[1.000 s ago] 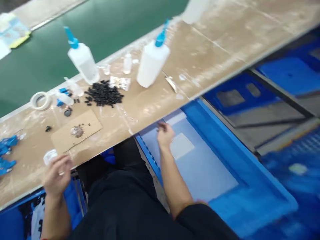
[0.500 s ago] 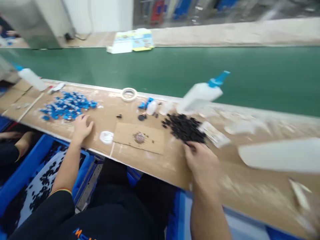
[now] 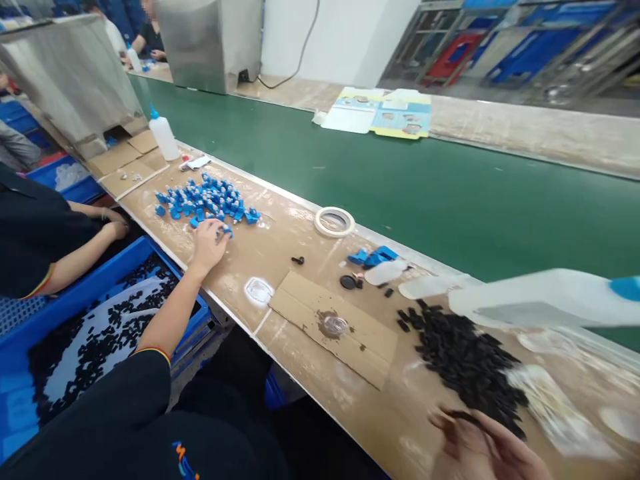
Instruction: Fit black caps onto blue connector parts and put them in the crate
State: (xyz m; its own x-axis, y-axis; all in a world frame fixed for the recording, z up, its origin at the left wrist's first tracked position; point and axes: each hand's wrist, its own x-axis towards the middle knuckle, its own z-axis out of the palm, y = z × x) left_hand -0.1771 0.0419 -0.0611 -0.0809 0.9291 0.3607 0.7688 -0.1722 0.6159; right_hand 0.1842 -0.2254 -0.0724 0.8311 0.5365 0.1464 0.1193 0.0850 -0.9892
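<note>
My left hand (image 3: 209,245) is at the near edge of a pile of small blue parts (image 3: 205,198), its fingers closed on a blue part (image 3: 225,231). At the lower right, my right hand (image 3: 475,443) pinches a small black piece (image 3: 463,416) beside the heap of black pieces (image 3: 465,357). Between the hands lies a cardboard strip (image 3: 295,300) with a wet spot and a clear blob (image 3: 334,325) on it.
A tape roll (image 3: 319,223) lies by the green belt (image 3: 450,193). White bottles stand at the left (image 3: 164,139) and lean at the right (image 3: 540,300). A blue bin (image 3: 193,320) of black pieces is below the table. A person's arm (image 3: 75,267) rests at left.
The view has swung left. My left hand has gone to the blue pile and taken hold of a blue part. My right hand has come back from the black heap with a black piece.
</note>
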